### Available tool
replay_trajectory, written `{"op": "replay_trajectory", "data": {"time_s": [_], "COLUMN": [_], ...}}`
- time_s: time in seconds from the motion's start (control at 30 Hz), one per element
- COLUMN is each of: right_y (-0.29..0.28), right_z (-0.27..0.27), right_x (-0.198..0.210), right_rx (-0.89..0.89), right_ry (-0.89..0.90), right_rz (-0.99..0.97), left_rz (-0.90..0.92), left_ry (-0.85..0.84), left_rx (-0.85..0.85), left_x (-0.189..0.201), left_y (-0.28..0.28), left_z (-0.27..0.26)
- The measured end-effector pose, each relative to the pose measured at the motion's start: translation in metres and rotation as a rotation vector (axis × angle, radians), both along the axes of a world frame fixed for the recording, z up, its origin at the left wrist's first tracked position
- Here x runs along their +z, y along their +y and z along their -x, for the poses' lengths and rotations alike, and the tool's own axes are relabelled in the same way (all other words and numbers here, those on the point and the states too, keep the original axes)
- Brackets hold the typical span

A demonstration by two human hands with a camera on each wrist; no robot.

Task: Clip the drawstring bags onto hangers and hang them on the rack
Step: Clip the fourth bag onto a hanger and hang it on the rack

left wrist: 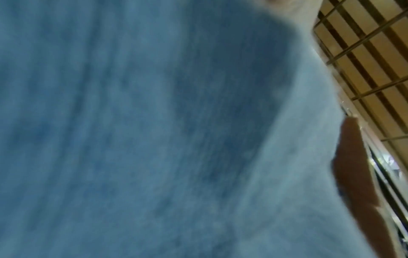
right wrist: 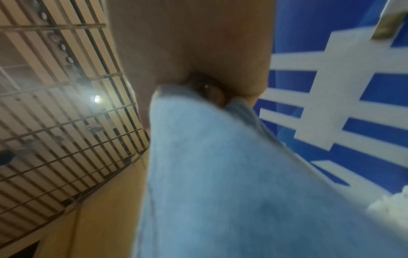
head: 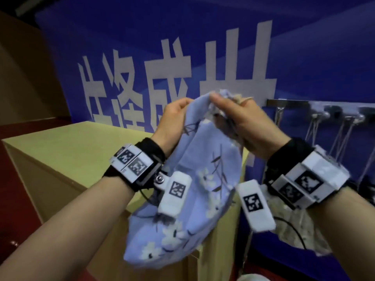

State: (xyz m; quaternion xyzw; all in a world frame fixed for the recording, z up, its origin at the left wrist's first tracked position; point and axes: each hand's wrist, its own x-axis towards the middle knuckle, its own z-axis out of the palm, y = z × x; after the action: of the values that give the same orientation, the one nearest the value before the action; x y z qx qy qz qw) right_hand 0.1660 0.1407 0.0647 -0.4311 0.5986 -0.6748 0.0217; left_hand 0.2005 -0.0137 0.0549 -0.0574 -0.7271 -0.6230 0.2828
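Note:
A light blue drawstring bag [head: 194,179] printed with white flowers hangs in the air in front of me. My left hand [head: 174,122] grips its top edge on the left side. My right hand [head: 239,118] pinches the gathered top, where a clip or hanger part seems to sit under the fingers, mostly hidden. The bag's cloth [left wrist: 154,139] fills the left wrist view. In the right wrist view the cloth [right wrist: 220,174] runs up into my curled fingers [right wrist: 198,52]. A pale lace-like bag [head: 300,230] hangs below my right wrist.
A metal rack bar [head: 288,102] with wire hangers [head: 316,126] on it runs along the blue banner wall [head: 304,57] at the right. A pale wooden counter [head: 60,151] stands below and to the left. Ceiling slats [right wrist: 55,122] show overhead.

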Motion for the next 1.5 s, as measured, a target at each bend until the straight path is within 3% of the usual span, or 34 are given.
{"op": "replay_trajectory", "data": {"time_s": [0.1, 0.17, 0.27, 0.4, 0.5, 0.7, 0.9, 1.1, 1.37, 1.5], "right_y": [0.034, 0.056, 0.085, 0.098, 0.100, 0.096, 0.109, 0.107, 0.103, 0.103], "right_z": [0.015, 0.022, 0.042, 0.056, 0.057, 0.043, 0.041, 0.040, 0.036, 0.036], "right_x": [0.012, 0.009, -0.002, -0.011, -0.028, -0.069, -0.098, -0.112, -0.125, -0.134], "right_rx": [-0.034, -0.009, -0.131, -0.384, -0.449, -0.347, -0.243, -0.289, -0.249, -0.252], "right_ry": [-0.103, -0.228, -0.266, -0.160, -0.065, 0.048, 0.085, 0.079, 0.089, 0.048], "right_rz": [-0.062, -0.070, -0.093, -0.184, -0.190, -0.235, -0.229, -0.211, -0.244, -0.544], "left_rz": [-0.037, -0.118, -0.134, 0.210, 0.564, 0.950, 0.949, 1.034, 0.842, 0.746], "left_ry": [0.050, 0.034, -0.030, -0.263, -0.418, -0.390, -0.320, -0.293, -0.253, -0.179], "left_rx": [-0.002, -0.083, -0.233, -0.417, -0.507, -0.284, 0.026, 0.086, 0.031, 0.076], "left_x": [0.007, 0.004, 0.000, -0.014, -0.036, -0.085, -0.091, -0.090, -0.100, -0.109], "left_y": [0.028, 0.046, 0.066, 0.083, 0.090, 0.093, 0.082, 0.079, 0.070, 0.065], "left_z": [0.015, 0.021, 0.021, 0.022, 0.027, 0.020, 0.019, 0.010, -0.002, -0.003]}}
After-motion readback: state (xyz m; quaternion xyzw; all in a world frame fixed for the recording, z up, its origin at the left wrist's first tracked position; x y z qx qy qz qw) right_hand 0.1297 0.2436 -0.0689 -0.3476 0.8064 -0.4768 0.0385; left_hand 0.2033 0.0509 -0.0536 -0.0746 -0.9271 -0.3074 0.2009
